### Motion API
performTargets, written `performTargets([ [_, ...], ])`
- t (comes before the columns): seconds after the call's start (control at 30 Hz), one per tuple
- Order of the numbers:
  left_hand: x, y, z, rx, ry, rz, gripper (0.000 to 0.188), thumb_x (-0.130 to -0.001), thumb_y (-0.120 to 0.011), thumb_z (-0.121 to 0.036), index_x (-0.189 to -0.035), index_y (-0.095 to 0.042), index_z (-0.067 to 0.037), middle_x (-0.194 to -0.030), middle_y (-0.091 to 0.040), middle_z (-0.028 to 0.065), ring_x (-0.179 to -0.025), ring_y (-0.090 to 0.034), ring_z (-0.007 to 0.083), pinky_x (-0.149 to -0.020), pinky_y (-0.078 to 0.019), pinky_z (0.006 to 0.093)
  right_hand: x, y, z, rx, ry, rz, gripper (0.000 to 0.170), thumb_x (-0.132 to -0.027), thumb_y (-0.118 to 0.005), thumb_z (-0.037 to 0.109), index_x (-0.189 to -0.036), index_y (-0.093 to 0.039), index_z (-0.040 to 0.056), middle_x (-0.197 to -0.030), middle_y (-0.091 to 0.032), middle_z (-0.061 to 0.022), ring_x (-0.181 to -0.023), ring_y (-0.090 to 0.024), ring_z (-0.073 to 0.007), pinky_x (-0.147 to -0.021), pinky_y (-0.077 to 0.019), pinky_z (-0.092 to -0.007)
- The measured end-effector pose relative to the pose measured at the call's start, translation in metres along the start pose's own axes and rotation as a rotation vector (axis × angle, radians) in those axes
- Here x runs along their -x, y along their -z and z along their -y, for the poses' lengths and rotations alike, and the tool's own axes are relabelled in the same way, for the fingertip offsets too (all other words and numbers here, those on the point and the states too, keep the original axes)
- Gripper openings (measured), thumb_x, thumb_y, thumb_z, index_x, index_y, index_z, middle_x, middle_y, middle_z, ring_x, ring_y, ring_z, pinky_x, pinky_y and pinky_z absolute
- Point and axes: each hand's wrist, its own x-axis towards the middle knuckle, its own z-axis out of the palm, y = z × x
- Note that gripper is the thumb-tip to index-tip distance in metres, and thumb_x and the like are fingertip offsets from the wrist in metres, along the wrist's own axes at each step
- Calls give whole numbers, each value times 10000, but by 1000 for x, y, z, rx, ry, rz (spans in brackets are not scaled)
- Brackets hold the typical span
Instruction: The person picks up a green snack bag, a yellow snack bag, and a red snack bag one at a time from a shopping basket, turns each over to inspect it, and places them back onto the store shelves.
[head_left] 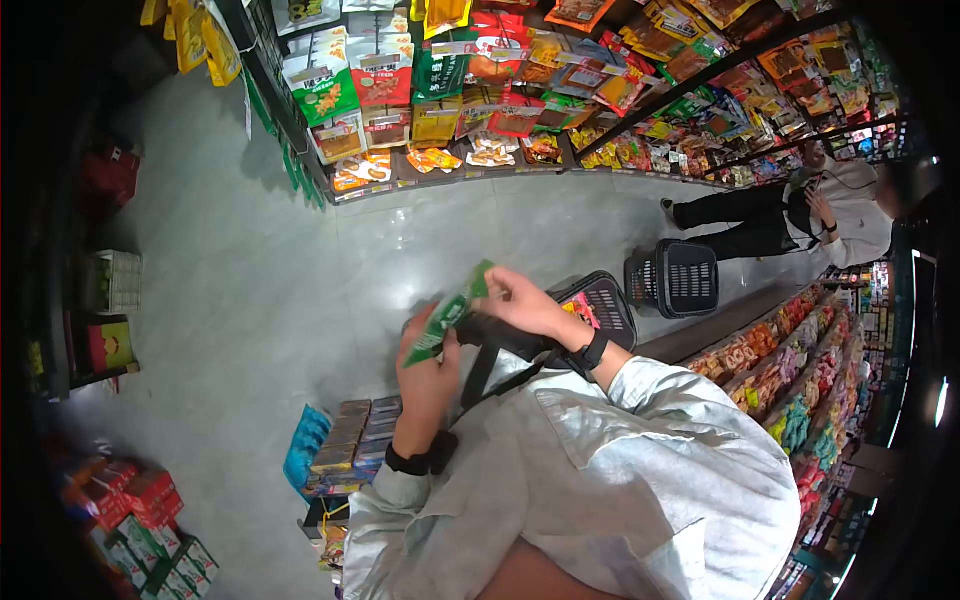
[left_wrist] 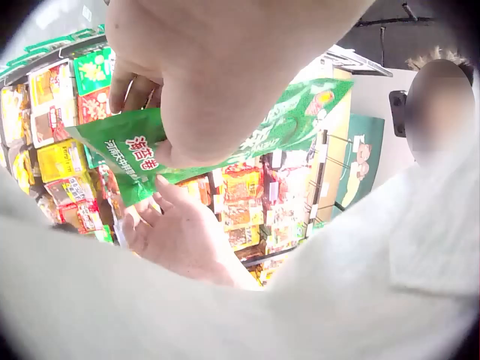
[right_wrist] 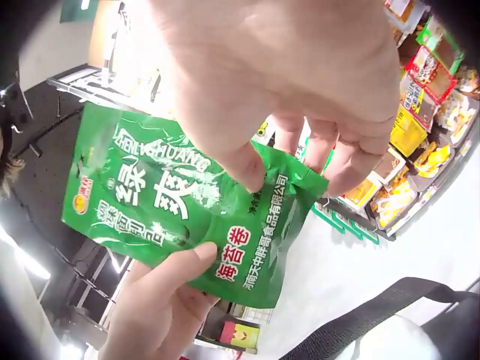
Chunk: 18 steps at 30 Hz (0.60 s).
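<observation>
A green snack bag (head_left: 440, 325) with white and red lettering is stretched between both hands in front of the body. My left hand (head_left: 427, 385) grips its lower part, the thumb (right_wrist: 184, 266) lying across the printed face. At the bag's other end, my right hand (head_left: 520, 302) pinches a corner between thumb and fingers. The right wrist view shows the bag's printed front (right_wrist: 195, 202) almost whole, its edges flat and sealed. In the left wrist view the left hand (left_wrist: 217, 75) covers much of the middle of the bag.
Shelves of hanging snack packets (head_left: 450, 80) run along the front. On the right, a black shopping basket (head_left: 690, 280) stands on the floor beside another basket (head_left: 612, 305) holding a colourful packet. A person (head_left: 760, 215) stands beyond them. Stacked boxes (head_left: 345, 445) sit close on the left.
</observation>
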Motion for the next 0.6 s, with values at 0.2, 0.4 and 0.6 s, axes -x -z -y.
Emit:
performTargets([
  [0.2,-20,5,-5,176,191,71,166,-907,-632,-30,-1059,-687,9,-980,-730,125,-913,-687,214,-820,-514,355,9,7,2,-112,12,34,287,-901,-740,151,-1121,-585,51,-957,-628,-3,-831,-559,-83,-743,-481,-252],
  [0.4,-37,-7,-20,67,283,132,171,-920,-646,-115,-1054,-696,-21,-939,-725,185,-863,-699,361,-752,-524,406,2,31,-11,89,18,89,288,-890,-734,117,-1103,-557,37,-880,-646,-45,-791,-592,-99,-691,-485,-274],
  [0.6,-72,-52,-48,72,404,46,290,-931,-657,-68,-1210,-610,-7,-1035,-729,140,-945,-698,223,-835,-524,351,-35,88,-30,155,144,148,371,-836,-730,142,-1146,-580,4,-956,-674,-217,-833,-680,-339,-729,-525,-402],
])
